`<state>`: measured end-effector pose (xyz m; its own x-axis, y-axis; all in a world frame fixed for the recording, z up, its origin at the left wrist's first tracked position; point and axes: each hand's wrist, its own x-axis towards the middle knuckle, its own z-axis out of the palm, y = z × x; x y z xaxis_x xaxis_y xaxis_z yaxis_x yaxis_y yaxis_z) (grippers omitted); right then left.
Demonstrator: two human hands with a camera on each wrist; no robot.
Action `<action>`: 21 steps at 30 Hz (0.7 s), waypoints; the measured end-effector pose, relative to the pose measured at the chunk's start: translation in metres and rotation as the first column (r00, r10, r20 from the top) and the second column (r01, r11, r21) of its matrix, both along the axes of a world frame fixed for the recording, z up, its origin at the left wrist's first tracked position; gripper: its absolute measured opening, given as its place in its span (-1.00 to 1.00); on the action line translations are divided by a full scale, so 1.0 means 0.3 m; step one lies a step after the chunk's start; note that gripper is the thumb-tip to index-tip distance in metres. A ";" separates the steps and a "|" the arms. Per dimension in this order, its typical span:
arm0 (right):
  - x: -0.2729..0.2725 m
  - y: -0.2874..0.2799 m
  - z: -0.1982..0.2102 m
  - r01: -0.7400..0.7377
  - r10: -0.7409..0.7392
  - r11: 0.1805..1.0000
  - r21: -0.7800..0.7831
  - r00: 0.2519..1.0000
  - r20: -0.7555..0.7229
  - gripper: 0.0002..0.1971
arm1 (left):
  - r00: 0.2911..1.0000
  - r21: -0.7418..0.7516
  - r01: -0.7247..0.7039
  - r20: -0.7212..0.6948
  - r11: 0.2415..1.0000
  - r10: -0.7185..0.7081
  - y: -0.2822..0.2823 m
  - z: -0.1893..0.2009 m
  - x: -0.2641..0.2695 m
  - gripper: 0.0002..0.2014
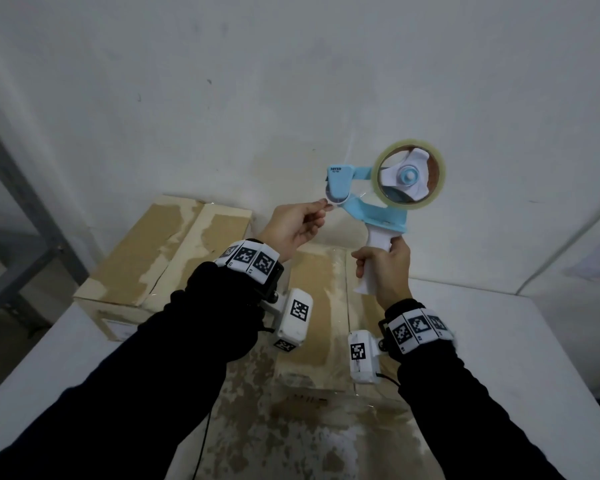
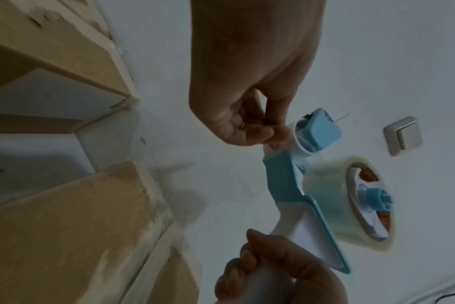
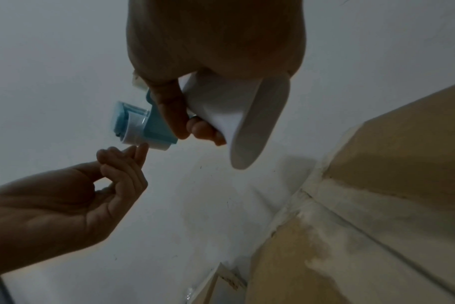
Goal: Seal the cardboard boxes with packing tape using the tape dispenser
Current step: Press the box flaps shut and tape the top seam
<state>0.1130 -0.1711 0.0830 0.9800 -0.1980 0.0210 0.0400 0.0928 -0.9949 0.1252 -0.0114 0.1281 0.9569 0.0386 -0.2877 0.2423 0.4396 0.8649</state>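
Note:
My right hand [image 1: 381, 268] grips the white handle of a blue and white tape dispenser [image 1: 371, 206], held up in the air above the boxes. A roll of clear tape [image 1: 409, 173] sits on its hub. My left hand [image 1: 298, 221] reaches the dispenser's front end, thumb and forefinger pinching the loose clear tape end [image 2: 275, 135] at the roller. One cardboard box [image 1: 312, 341] lies below my wrists, its top worn and pale. A second box [image 1: 163, 258] stands at the back left.
Both boxes rest on a white table [image 1: 499, 341] against a white wall. A wall switch [image 2: 403, 135] shows in the left wrist view. A grey metal frame [image 1: 14, 188] stands to the left. The table's right part is bare.

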 end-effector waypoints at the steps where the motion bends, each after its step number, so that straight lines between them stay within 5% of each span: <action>1: -0.002 0.000 -0.001 -0.001 0.001 1.000 0.001 1.000 0.000 -0.63 | 1.000 0.023 -0.004 -0.002 1.000 0.004 0.002 0.000 0.005 -0.87; 14: 0.020 -0.056 0.001 -0.036 0.054 0.972 -0.232 0.996 0.069 -0.64 | 0.999 0.447 0.016 0.018 0.894 -0.026 0.061 -0.011 0.118 -0.90; 21: 0.071 -0.178 -0.034 -0.037 0.067 0.902 -0.429 0.996 0.053 -0.74 | 0.957 0.379 0.268 -0.207 0.886 -0.202 0.036 -0.077 0.172 -0.86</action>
